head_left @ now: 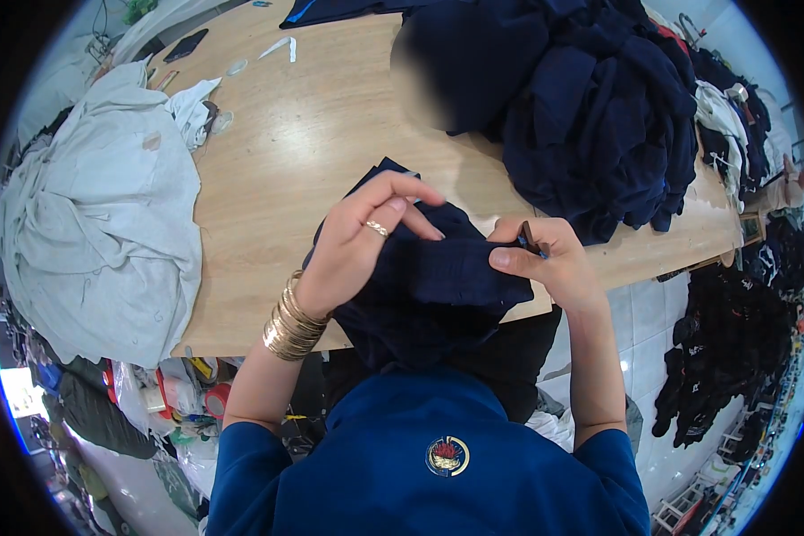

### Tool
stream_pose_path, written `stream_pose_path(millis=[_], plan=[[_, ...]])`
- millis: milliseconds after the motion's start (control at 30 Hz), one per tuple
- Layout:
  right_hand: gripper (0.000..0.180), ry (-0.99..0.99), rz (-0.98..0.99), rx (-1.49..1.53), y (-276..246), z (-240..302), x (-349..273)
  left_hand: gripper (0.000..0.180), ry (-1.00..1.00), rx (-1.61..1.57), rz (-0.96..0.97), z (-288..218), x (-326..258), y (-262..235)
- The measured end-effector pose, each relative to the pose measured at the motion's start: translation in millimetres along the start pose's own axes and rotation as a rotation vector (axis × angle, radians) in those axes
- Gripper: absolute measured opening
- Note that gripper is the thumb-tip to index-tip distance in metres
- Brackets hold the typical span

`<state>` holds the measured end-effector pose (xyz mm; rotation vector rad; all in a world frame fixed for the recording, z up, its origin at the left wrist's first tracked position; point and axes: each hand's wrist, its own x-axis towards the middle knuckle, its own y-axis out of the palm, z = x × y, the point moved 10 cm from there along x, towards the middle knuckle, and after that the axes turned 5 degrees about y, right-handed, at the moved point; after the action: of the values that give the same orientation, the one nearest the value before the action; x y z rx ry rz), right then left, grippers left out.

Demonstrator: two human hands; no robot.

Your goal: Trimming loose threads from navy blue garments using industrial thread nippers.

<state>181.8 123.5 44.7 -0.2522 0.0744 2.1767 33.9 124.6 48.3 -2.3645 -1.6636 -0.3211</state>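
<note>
A dark navy garment (456,272) lies bunched at the table's front edge and hangs down toward my lap. My left hand (357,237), with a ring and several gold bangles on the wrist, is over its left side. Its fingers are bent and apart, and I see nothing held in them. At the garment's right end, my right hand (554,263) pinches the fabric's edge between thumb and fingers. A small dark tool (531,239), perhaps thread snips, is tucked in the same hand, mostly hidden by the fingers.
A large heap of navy garments (590,116) covers the table's far right. White-grey cloth (107,223) drapes over the left end of the wooden table (277,152). Near the back left are a phone (187,45) and a white strip (281,48). Black clothes (724,348) lie at the right, below table level.
</note>
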Motion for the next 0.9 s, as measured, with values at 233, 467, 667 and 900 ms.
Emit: stream_pose_path(millis=[233,467,667,900], plan=[[0.015,-0.034,-0.033,-0.024,-4,1,-1,0.027,-0.053,-0.104,0.069,-2,-1,9],[0.013,-0.136,-0.201,-0.285,-13,6,-2,0.057,-0.245,-0.173,0.255,10,-13,30],[0.022,-0.463,-0.497,-0.563,6,42,-31,0.048,-0.294,-0.217,0.116,14,-15,24],[0.013,-0.583,-0.707,-0.424,-28,40,-53,0.045,-0.232,-0.318,0.015,15,-18,10]])
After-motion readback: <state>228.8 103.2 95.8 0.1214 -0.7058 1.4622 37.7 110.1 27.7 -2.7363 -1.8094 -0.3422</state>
